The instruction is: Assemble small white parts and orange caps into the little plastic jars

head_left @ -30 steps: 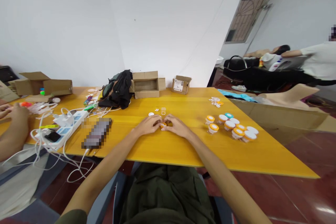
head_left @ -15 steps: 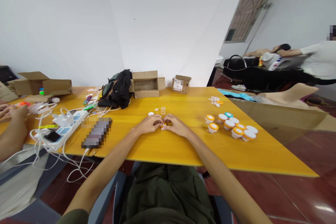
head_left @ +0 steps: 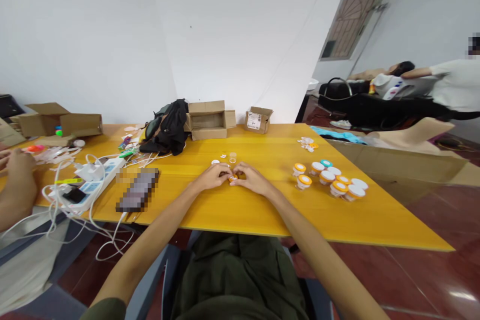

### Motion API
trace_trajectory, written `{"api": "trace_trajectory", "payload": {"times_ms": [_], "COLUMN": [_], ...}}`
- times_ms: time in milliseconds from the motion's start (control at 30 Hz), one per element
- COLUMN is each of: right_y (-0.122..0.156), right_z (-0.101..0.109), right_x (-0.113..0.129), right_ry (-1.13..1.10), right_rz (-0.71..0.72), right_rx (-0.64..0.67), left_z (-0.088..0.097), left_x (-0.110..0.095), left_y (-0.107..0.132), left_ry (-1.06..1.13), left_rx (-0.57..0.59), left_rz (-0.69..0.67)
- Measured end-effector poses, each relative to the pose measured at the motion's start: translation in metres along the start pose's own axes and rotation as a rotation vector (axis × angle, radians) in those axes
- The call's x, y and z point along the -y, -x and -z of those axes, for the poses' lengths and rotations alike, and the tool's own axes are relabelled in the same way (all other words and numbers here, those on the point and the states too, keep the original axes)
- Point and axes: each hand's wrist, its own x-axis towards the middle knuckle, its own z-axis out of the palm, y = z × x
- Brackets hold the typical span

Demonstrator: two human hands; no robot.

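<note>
Between my fingertips, low over the yellow table, is a small orange ring-shaped lid (head_left: 233, 178) with something white in it. My left hand (head_left: 214, 177) pinches it from the left, fingers curled. From the other side my right hand (head_left: 250, 178) closes on it with thumb and fingers. Parts of the lid are hidden by the fingers. Just beyond the hands stands a clear small cup (head_left: 233, 157). A white disc (head_left: 215, 162) lies near my left hand, and a small white piece (head_left: 223, 156) lies between disc and cup.
Several lidded jars (head_left: 327, 176) stand at the right, with loose white and orange parts (head_left: 308, 144) behind them. Cardboard boxes (head_left: 208, 132) and a black bag (head_left: 168, 132) line the wall. A phone (head_left: 138, 190), a power strip (head_left: 93, 185) and another person's arm (head_left: 18, 185) are at left.
Both my hands stay at nearly the same spot around the orange lid, with only slight finger movement. The other person's hand at the left has shifted a little.
</note>
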Motion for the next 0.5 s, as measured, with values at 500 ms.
{"api": "trace_trajectory", "payload": {"times_ms": [500], "right_y": [0.0000], "right_z": [0.0003], "right_x": [0.0015], "right_ry": [0.042], "right_rz": [0.011], "right_rx": [-0.004], "left_z": [-0.0019], "left_x": [0.0011], "left_y": [-0.0028], "left_ry": [0.039], "left_rx": [-0.019], "left_rz": [0.050]}}
